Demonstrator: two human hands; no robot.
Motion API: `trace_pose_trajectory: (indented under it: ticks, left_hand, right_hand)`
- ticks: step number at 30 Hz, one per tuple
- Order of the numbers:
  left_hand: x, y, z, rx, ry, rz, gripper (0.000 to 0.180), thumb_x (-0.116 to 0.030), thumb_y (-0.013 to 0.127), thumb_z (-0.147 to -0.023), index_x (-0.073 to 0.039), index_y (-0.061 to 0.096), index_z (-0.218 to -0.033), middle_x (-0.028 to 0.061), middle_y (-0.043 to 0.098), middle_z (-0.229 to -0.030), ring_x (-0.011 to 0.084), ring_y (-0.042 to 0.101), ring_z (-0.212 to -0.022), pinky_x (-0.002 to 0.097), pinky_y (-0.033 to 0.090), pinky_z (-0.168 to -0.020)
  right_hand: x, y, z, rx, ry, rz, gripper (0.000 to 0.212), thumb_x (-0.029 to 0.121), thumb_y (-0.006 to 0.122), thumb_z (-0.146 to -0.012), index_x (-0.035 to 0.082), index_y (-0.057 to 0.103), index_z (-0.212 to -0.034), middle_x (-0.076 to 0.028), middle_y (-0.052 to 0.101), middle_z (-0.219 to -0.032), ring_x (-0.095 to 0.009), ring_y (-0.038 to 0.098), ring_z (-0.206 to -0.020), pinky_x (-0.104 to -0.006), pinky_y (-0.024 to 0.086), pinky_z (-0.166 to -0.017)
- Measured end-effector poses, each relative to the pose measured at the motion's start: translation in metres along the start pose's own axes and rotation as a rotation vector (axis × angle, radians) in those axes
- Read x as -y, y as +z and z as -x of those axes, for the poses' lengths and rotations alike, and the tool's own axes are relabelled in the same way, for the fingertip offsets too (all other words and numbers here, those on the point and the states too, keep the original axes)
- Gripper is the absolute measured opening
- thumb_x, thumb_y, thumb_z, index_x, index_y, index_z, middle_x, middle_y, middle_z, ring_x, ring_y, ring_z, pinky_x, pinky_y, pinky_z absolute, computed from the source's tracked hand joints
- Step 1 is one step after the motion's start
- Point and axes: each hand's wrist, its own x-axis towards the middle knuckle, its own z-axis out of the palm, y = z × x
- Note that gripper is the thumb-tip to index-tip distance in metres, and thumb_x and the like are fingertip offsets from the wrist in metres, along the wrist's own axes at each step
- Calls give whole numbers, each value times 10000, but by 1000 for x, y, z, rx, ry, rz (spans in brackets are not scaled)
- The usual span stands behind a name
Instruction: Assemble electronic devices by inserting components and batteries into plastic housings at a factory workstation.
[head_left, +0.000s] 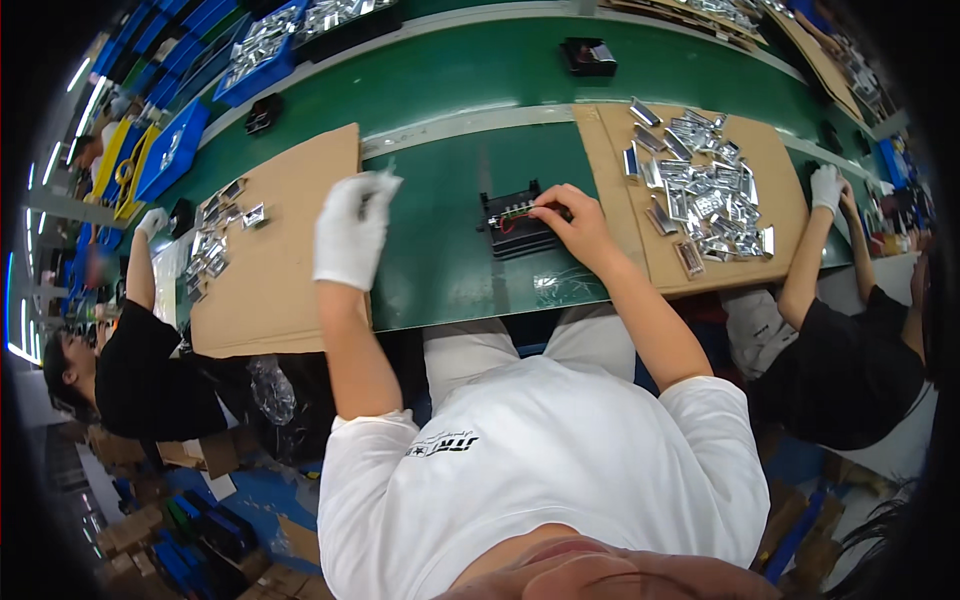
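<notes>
Black fixture meets the right hand, closed in a pinch.

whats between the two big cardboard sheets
In the head view, green tabletop with a black holder on it. The right hand is at the holder; the gloved left hand overlaps the gap's left edge.

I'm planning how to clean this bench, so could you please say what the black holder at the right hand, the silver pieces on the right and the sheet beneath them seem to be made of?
Black holder: probably moulded plastic or painted metal; dark, mostly matte.
Silver pieces: likely polished metal, given bright reflections, though plated plastic is possible.
Sheet: apparently cardboard, by its dull brown surface.
</notes>
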Motion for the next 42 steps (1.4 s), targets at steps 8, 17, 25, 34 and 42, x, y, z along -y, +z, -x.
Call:
trace_pose_trajectory:
  ticks: [8,17,25,34,42]
  left_hand:
    - [-53,84,-23,571,-131,-101,256,-204,624,-940,-45,713,-1120,91,737,-1019,244,657,-841,322,515,-767]
    - [-34,98,-8,616,-148,69,254,-198,618,-938,-43,713,-1116,85,742,-987,229,645,-798,311,513,-763]
    - [-23,104,-8,576,-199,140,263,-200,638,-926,-46,712,-1126,85,745,-982,231,650,-793,313,516,-760]
    - [-33,97,-4,548,125,-60,309,-147,724,-796,-66,715,-1094,93,750,-953,291,672,-781,337,532,-745]
    - [-17,113,-6,324,472,-169,313,-94,731,-678,-86,706,-990,71,744,-874,338,650,-697,375,532,-712]
  right_hand:
    - [-2,2,5,-52,-109,148,62,56,737,-858,34,709,-908,-28,620,-812,-160,540,-716,-263,443,-684]
    - [-1,2,5,-47,-103,132,53,52,739,-852,45,715,-899,-28,617,-805,-160,538,-710,-264,438,-679]
    - [1,5,4,-67,-138,164,48,87,751,-853,56,719,-871,-19,586,-764,-148,515,-663,-261,424,-639]
    - [-6,1,4,50,68,156,471,118,832,-767,88,647,-1199,-69,655,-1067,-207,613,-948,-295,485,-868]
    - [6,-10,-1,280,109,23,1212,159,934,-609,183,227,-1593,-134,462,-1524,-284,454,-1399,-383,344,-1176]
